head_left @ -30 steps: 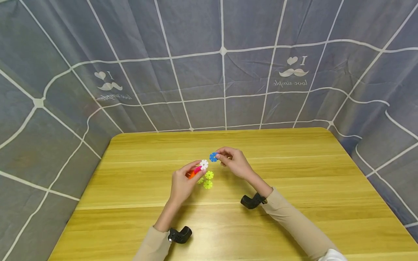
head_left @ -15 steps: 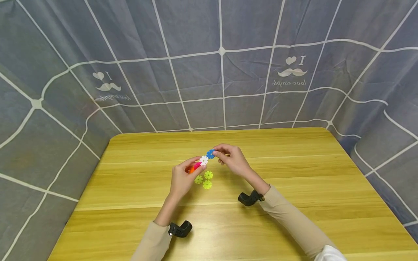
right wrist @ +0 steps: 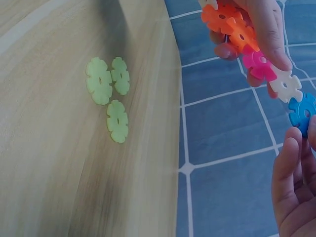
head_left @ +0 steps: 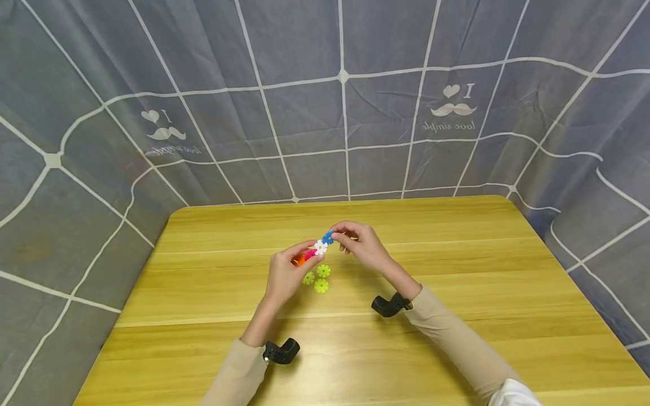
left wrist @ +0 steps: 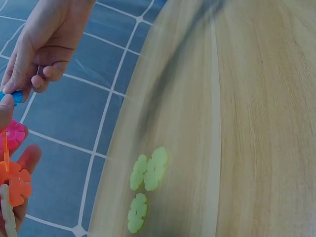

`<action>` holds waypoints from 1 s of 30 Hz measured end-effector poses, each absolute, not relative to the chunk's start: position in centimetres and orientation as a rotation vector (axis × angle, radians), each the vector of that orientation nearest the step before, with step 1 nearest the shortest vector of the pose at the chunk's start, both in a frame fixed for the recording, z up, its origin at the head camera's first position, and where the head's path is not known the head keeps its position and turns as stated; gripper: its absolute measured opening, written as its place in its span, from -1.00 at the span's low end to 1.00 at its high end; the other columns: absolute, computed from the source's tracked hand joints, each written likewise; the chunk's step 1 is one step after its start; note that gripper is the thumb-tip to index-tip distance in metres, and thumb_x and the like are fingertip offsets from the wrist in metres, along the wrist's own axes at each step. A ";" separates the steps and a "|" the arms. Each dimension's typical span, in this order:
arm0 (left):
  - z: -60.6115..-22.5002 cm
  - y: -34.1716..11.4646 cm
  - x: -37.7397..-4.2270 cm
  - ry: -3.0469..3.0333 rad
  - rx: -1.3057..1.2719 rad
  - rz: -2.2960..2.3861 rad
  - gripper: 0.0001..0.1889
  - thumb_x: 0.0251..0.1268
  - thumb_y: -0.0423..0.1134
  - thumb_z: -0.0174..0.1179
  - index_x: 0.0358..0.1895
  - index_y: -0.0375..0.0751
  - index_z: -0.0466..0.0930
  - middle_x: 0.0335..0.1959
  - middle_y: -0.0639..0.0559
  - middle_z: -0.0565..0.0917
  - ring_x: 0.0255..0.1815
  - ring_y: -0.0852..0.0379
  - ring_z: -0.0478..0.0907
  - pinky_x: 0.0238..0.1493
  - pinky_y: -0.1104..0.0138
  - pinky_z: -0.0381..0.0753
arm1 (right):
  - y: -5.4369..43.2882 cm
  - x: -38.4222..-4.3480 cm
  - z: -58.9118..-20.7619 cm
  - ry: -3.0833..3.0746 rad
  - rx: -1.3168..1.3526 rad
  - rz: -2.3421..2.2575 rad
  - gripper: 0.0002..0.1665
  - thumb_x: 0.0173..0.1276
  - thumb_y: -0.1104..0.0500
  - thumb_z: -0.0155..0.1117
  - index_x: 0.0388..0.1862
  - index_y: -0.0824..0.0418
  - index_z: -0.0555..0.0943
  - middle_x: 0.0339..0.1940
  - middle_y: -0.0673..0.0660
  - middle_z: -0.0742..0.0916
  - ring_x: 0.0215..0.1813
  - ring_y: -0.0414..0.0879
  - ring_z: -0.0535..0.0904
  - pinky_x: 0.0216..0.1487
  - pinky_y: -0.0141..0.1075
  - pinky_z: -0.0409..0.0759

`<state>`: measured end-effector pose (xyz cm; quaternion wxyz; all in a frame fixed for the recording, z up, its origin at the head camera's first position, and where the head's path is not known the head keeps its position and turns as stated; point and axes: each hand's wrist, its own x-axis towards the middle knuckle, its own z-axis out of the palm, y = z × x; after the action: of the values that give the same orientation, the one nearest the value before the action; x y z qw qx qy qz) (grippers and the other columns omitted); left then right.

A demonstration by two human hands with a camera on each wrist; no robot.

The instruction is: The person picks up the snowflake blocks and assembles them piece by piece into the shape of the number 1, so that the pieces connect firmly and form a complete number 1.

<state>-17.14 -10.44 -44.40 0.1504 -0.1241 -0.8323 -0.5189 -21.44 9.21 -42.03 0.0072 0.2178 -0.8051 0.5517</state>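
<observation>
My left hand (head_left: 285, 276) grips a chain of flower-shaped plastic discs above the table. In the right wrist view, its orange discs (right wrist: 242, 34) lead to a pink disc (right wrist: 257, 63), then a white disc (right wrist: 286, 86). Between thumb and fingers, my right hand (head_left: 368, 248) pinches a blue disc (right wrist: 300, 113). The blue disc's edge meets the white one; whether their notches interlock, I cannot tell. Another pale disc (left wrist: 7, 212) shows at the chain's other end in the left wrist view. Fingers partly cover the chain.
Three yellow-green discs (head_left: 321, 286) lie flat on the wooden table (head_left: 457, 254), just below the raised hands. A grey curtain (head_left: 304, 124) with white lines surrounds the back and sides. Black wrist cameras (head_left: 282, 351) sit on both forearms.
The blue disc, first apart from the white one, has come left against it. Both hands have risen slightly, and the chain now covers less of the yellow-green discs.
</observation>
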 end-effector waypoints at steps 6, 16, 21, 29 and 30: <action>-44.1 -10.2 -17.2 -2.417 -0.342 -1.441 -0.63 0.07 -0.13 0.43 -0.04 -0.16 0.71 -0.25 -0.06 0.78 -0.50 0.24 0.54 -0.56 0.50 0.46 | 9.2 -21.3 -41.9 -2.500 0.669 1.751 -0.81 0.42 0.21 0.15 -0.13 0.29 0.64 -0.46 0.14 0.64 -0.46 0.06 0.55 -0.51 -0.43 0.51; -43.5 -9.5 -17.0 -2.428 -0.362 -1.329 -0.64 0.11 -0.09 0.39 -0.03 -0.15 0.72 -0.29 -0.08 0.78 -0.67 0.30 0.37 -0.66 0.50 0.27 | 9.4 -20.9 -42.0 -2.466 0.604 1.724 -0.82 0.40 0.24 0.18 -0.15 0.32 0.65 -0.44 0.25 0.72 -0.58 -0.24 0.51 -0.64 -0.44 0.43; -43.6 -9.2 -17.0 -2.419 -0.415 -1.250 -0.64 0.11 -0.09 0.38 -0.04 -0.18 0.73 -0.35 -0.08 0.78 -0.77 0.39 0.23 -0.72 0.49 0.17 | 10.0 -20.8 -41.9 -2.468 0.623 1.692 -0.83 0.37 0.25 0.23 -0.17 0.33 0.68 -0.39 0.24 0.75 -0.55 -0.24 0.56 -0.60 -0.22 0.57; -43.4 -8.9 -16.9 -2.415 -0.446 -1.375 -0.62 0.10 -0.13 0.37 -0.01 -0.22 0.70 -0.27 -0.14 0.77 -0.71 0.35 0.27 -0.69 0.53 0.23 | 10.8 -20.8 -41.3 -2.463 0.715 1.674 -0.83 0.34 0.28 0.24 -0.18 0.37 0.68 -0.37 0.27 0.74 -0.54 -0.29 0.58 -0.57 -0.25 0.61; -43.3 -8.9 -16.9 -2.418 -0.453 -1.405 -0.61 0.12 -0.14 0.37 0.01 -0.23 0.69 -0.25 -0.15 0.77 -0.68 0.33 0.30 -0.68 0.54 0.26 | 10.8 -20.9 -41.3 -2.457 0.717 1.677 -0.83 0.34 0.29 0.24 -0.18 0.37 0.68 -0.36 0.27 0.74 -0.54 -0.29 0.58 -0.58 -0.29 0.60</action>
<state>-16.86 -8.85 -43.32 0.1537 -0.1579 -0.8434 -0.4900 -20.86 10.81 -41.28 0.0409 0.2342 -0.8023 0.5476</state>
